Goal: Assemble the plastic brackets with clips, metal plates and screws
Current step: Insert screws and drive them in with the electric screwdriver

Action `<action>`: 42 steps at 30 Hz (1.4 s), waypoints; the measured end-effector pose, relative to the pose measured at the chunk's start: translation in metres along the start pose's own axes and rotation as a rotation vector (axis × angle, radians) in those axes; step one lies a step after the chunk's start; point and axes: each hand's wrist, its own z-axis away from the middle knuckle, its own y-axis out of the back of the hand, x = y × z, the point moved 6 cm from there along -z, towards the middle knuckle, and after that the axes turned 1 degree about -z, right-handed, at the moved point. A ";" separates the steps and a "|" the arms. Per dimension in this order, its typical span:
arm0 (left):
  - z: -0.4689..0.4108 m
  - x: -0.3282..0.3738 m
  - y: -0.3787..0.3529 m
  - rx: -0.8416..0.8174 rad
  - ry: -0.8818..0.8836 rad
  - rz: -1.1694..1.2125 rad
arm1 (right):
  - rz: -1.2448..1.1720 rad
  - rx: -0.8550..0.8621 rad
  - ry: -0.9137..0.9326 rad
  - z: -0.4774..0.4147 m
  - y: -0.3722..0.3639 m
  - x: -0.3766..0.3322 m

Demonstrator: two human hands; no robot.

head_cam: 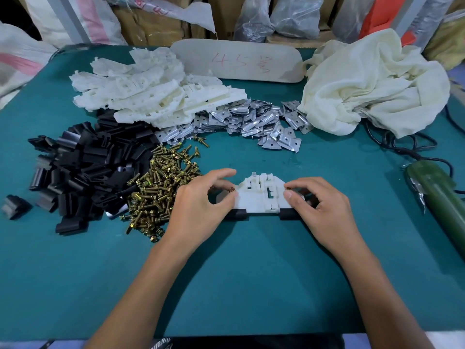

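Observation:
A white plastic bracket (256, 197) lies flat on the teal table in front of me, with a black clip (239, 214) at its lower left and another black clip (286, 214) at its lower right. My left hand (201, 207) pinches a brass screw (231, 189) at the bracket's left end, over a metal plate (221, 196). At the bracket's right end my right hand (319, 210) pinches a second screw (288, 188); the plate there is mostly hidden under its fingers.
Left of my hands lie piles of brass screws (161, 192) and black clips (83, 172). Behind are white brackets (151, 91), metal plates (249, 122) and a cream cloth (372, 81). A green electric screwdriver (437, 197) with its cable lies at the right edge.

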 end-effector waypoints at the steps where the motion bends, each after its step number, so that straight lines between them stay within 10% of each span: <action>1: 0.000 0.001 0.000 -0.010 -0.009 -0.001 | 0.000 0.001 0.000 0.000 0.000 0.000; 19: 0.000 0.006 -0.002 -0.091 -0.035 0.000 | -0.011 0.035 -0.037 0.002 0.009 -0.007; 28: -0.006 0.019 -0.005 0.031 -0.179 -0.033 | 0.522 0.427 -0.234 0.021 0.157 0.007; 34: -0.015 0.035 -0.016 0.007 -0.257 -0.062 | 0.729 0.139 -0.742 0.044 0.197 0.066; 42: -0.010 0.032 -0.019 0.018 -0.253 -0.076 | 0.740 0.068 -0.758 0.049 0.205 0.074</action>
